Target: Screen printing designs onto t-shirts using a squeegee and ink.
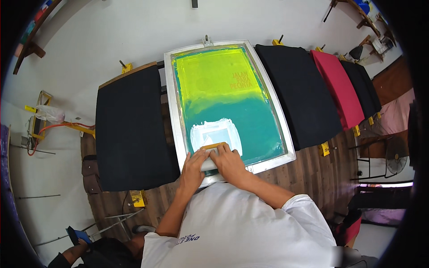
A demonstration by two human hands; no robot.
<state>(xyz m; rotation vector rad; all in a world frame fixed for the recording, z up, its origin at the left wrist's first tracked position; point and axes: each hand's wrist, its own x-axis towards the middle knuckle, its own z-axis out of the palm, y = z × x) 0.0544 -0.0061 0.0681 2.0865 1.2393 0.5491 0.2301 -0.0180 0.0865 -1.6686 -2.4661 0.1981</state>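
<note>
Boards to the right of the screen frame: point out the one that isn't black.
The pink-red board, second to the right of the screen frame: it alone is that colour, with black boards on either side.

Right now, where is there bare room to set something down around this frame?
The black board left of the silver frame looks bare; so does the black one between frame and pink board. It's crowded at the frame's near end, where left hand and right hand hold the squeegee at the white ink.
</note>
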